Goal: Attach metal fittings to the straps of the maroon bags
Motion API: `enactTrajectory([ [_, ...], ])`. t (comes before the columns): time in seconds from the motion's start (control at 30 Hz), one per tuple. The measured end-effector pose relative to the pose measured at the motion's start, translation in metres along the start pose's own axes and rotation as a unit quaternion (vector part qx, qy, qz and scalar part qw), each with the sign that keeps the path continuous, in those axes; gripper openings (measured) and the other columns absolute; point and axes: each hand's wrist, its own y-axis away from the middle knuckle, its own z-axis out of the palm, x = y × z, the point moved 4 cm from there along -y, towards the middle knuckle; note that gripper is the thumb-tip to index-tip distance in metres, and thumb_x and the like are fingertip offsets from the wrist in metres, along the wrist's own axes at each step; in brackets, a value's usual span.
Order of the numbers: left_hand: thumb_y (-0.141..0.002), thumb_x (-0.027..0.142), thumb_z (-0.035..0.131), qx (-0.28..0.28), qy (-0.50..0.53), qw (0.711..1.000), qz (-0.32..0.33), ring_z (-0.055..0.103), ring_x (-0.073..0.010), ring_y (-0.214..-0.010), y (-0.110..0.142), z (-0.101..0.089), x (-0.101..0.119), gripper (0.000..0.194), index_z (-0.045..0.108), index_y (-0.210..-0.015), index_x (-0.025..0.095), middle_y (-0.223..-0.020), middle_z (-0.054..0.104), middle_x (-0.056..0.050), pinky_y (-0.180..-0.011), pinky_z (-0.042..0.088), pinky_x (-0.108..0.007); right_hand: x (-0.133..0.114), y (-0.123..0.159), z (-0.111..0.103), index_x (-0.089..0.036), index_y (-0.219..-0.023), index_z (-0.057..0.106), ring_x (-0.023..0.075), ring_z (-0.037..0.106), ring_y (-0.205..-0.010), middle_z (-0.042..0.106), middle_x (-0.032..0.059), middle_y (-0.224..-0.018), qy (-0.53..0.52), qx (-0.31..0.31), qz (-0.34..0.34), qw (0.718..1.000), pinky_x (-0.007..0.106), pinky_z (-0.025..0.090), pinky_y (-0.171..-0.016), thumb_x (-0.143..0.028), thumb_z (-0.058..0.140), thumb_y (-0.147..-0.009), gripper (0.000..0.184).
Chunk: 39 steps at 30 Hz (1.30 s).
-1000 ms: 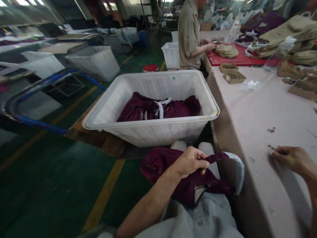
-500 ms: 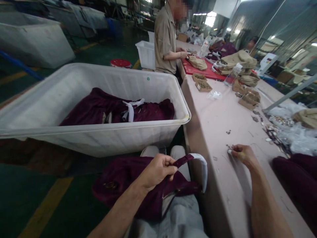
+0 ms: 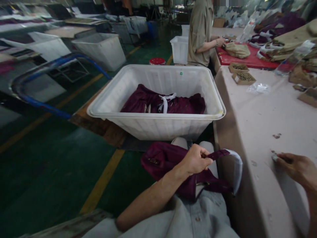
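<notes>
Bag [image 3: 158, 153], purple, lies across the wearer's lap [image 3: 193, 215] at 5 o'clock, probably so the thighs bear its weight and the fingers can attend to the strap [image 3: 219, 154]. The left hand [image 3: 198, 160] pinches the strap's dark end between thumb and fingers, holding it off the cloth so it arcs toward 4, its white-wrapped stretch over the gap beside the table [image 3: 257, 114]; that grip likely serves to present the end. The right hand [image 3: 296, 168] reaches past the table's edge, between 3 and 4, fingertips drawn together at a small metal piece [image 3: 273, 154]; whether they grip or only touch it, I cannot tell. A metal bit [image 3: 276, 136] lies just beyond, toward 3, seemingly within easy reach. At 12 the white bin [image 3: 153, 124] stands close to the knees [image 3: 180, 142], purple cloth [image 3: 138, 100] lying below its rim. That rim limits forward movement, and its right corner nearly meets the table's side, so any crossing from lap to tabletop must rise over the table edge. Wider room opens at 8 over green floor [image 3: 61, 175], bounded at 9 by a blue handle [image 3: 49, 107]. Farther off, boxes [image 3: 244, 79] of studs stand at 2, and a co-worker [image 3: 200, 33] stands at 1 by a red mat [image 3: 226, 59].
</notes>
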Motion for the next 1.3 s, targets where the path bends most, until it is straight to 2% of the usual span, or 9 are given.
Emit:
enactTrajectory([
  [0.13, -0.070, 0.023, 0.068, 0.016, -0.018, 1.000, -0.001, 0.058, -0.0135, -0.051, 0.000, 0.002, 0.000, 0.015, 0.075, -0.078, 0.012, -0.055, 0.065, -0.002, -0.046, 0.038, -0.021, 0.009, -0.003, 0.008, -0.024, -0.090, 0.077, 0.0359, 0.072, -0.076, 0.077, 0.0173, -0.089, 0.058, -0.020, -0.035, 0.997, 0.048, 0.050, -0.069, -0.046, 0.068, -0.076, 0.028],
  [0.23, -0.070, 0.024, 0.068, 0.016, -0.035, 0.999, -0.004, 0.058, -0.0139, -0.050, -0.001, 0.003, -0.002, 0.018, 0.076, -0.081, 0.012, -0.056, 0.065, -0.001, -0.045, 0.038, -0.021, -0.024, 0.002, 0.007, -0.022, -0.090, 0.072, 0.0324, 0.068, -0.066, 0.073, 0.0146, -0.075, 0.091, -0.021, -0.056, 0.994, 0.045, 0.049, -0.063, -0.047, 0.066, -0.078, 0.028],
  [0.37, -0.071, 0.026, 0.068, 0.015, -0.073, 0.997, -0.004, 0.056, -0.0133, -0.049, -0.003, 0.003, -0.001, 0.020, 0.077, -0.081, 0.011, -0.055, 0.063, -0.001, -0.045, 0.036, -0.022, -0.129, 0.029, -0.004, -0.022, -0.097, 0.065, 0.0212, 0.062, -0.059, 0.068, 0.0051, -0.075, -0.017, 0.012, -0.158, 0.987, 0.035, 0.049, -0.060, -0.046, 0.063, -0.087, 0.026],
  [0.5, -0.071, 0.026, 0.068, 0.028, -0.130, 0.991, -0.008, 0.053, -0.0124, -0.050, -0.005, 0.006, 0.004, 0.018, 0.077, -0.078, 0.012, -0.055, 0.061, 0.000, -0.045, 0.032, -0.022, -0.253, 0.072, -0.008, -0.019, -0.106, 0.060, 0.0161, 0.058, -0.069, 0.062, 0.0034, -0.087, -0.104, 0.017, -0.341, 0.934, 0.030, 0.048, -0.066, -0.029, 0.061, -0.094, 0.016],
  [0.6, -0.070, 0.023, 0.068, 0.041, -0.173, 0.984, 0.010, 0.052, -0.0123, -0.052, -0.006, 0.010, 0.009, 0.013, 0.075, -0.073, 0.013, -0.056, 0.060, 0.000, -0.046, 0.031, -0.022, -0.304, 0.093, 0.004, -0.018, -0.106, 0.058, 0.0190, 0.056, -0.078, 0.061, 0.0060, -0.091, -0.066, 0.022, -0.420, 0.905, 0.032, 0.043, -0.069, -0.019, 0.057, -0.096, 0.010],
  [0.77, -0.070, 0.017, 0.064, 0.052, -0.212, 0.974, 0.060, 0.052, -0.0134, -0.055, -0.007, 0.014, 0.014, 0.011, 0.071, -0.062, 0.012, -0.054, 0.055, 0.000, -0.050, 0.033, -0.024, -0.319, 0.102, 0.026, -0.017, -0.103, 0.059, 0.0216, 0.053, -0.081, 0.062, 0.0072, -0.091, 0.001, 0.020, -0.459, 0.888, 0.036, 0.038, -0.072, -0.016, 0.053, -0.098, 0.008],
  [0.93, -0.072, 0.016, 0.060, 0.053, -0.233, 0.968, 0.075, 0.052, -0.0137, -0.055, -0.009, 0.015, 0.014, 0.014, 0.069, -0.060, 0.014, -0.056, 0.057, -0.001, -0.051, 0.033, -0.025, -0.320, 0.103, 0.028, -0.017, -0.105, 0.059, 0.0218, 0.053, -0.083, 0.062, 0.0082, -0.094, -0.003, 0.025, -0.455, 0.890, 0.037, 0.039, -0.074, -0.014, 0.051, -0.100, 0.010],
  [1.13, -0.072, 0.018, 0.061, 0.058, -0.223, 0.971, 0.060, 0.050, -0.0132, -0.055, -0.009, 0.012, 0.015, 0.014, 0.069, -0.060, 0.014, -0.056, 0.057, -0.001, -0.051, 0.031, -0.025, -0.325, 0.109, 0.027, -0.014, -0.116, 0.057, 0.0251, 0.057, -0.096, 0.063, 0.0140, -0.108, -0.038, 0.049, -0.454, 0.889, 0.040, 0.045, -0.081, -0.010, 0.052, -0.098, 0.019],
  [1.3, -0.071, 0.019, 0.063, 0.041, -0.173, 0.984, 0.026, 0.049, -0.0126, -0.054, -0.012, 0.011, 0.005, 0.012, 0.067, -0.061, 0.013, -0.054, 0.053, 0.001, -0.049, 0.028, -0.024, -0.324, 0.112, 0.031, -0.015, -0.118, 0.059, 0.0262, 0.057, -0.100, 0.064, 0.0133, -0.106, -0.053, 0.053, -0.486, 0.871, 0.042, 0.046, -0.083, -0.005, 0.053, -0.096, 0.026],
])
